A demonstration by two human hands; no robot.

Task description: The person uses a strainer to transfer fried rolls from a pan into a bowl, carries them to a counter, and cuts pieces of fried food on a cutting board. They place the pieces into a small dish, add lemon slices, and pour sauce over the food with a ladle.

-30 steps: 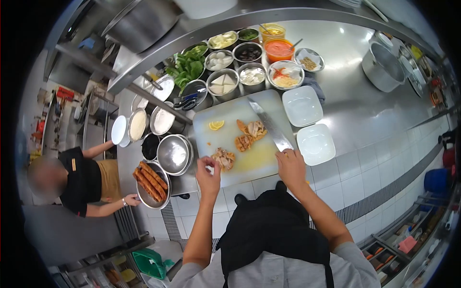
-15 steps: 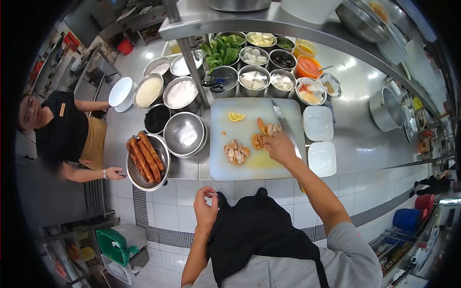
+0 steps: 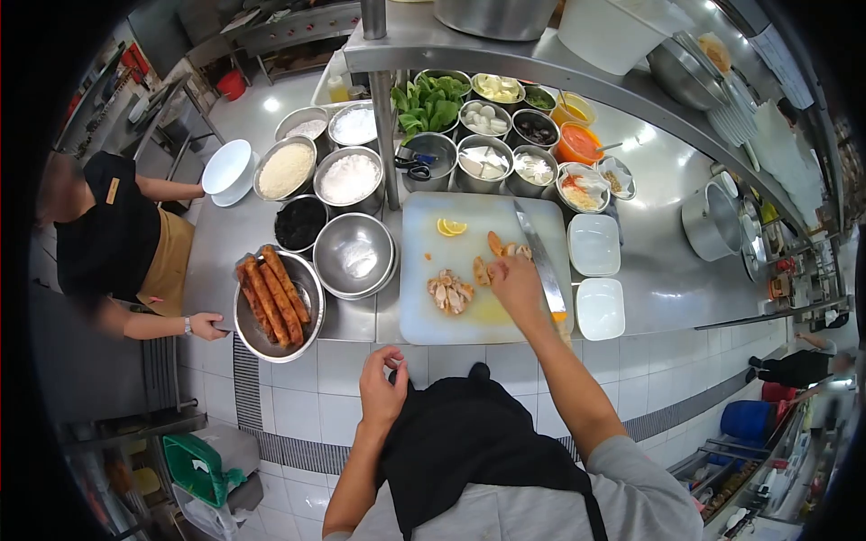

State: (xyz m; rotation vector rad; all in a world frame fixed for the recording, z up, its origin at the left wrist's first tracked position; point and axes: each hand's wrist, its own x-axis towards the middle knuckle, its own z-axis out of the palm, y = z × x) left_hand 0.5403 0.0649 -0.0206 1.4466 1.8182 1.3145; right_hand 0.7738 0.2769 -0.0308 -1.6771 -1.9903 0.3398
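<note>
My right hand point(image 3: 517, 287) is over the white cutting board point(image 3: 487, 209), its fingers closed down on cut pieces of browned cooked meat, which look like chicken point(image 3: 483, 269). The fingertips are partly hidden. A second heap of chopped meat point(image 3: 449, 292) lies to the left on the board. Two lemon slices point(image 3: 451, 227) rest near its upper left. A long knife point(image 3: 538, 257) with a yellow handle lies along the right side, blade pointing away, beside my right hand. My left hand point(image 3: 383, 388) hangs before the counter's front edge, fingers loosely curled and thumb apart, with nothing visible in it.
Left of the board are steel bowls point(image 3: 354, 255) and a bowl of long browned rolls point(image 3: 311, 347). A co-worker point(image 3: 117, 234) stands there, one hand on a stack of white bowls point(image 3: 227, 169). Ingredient pots point(image 3: 483, 164) line the back under a shelf point(image 3: 505, 50). Square white dishes point(image 3: 594, 245) stand right.
The view has shifted slightly. My right hand stays at the meat pieces, and my left hand remains low by the counter edge. The co-worker's lower hand has drawn slightly away from the bowl of rolls.
</note>
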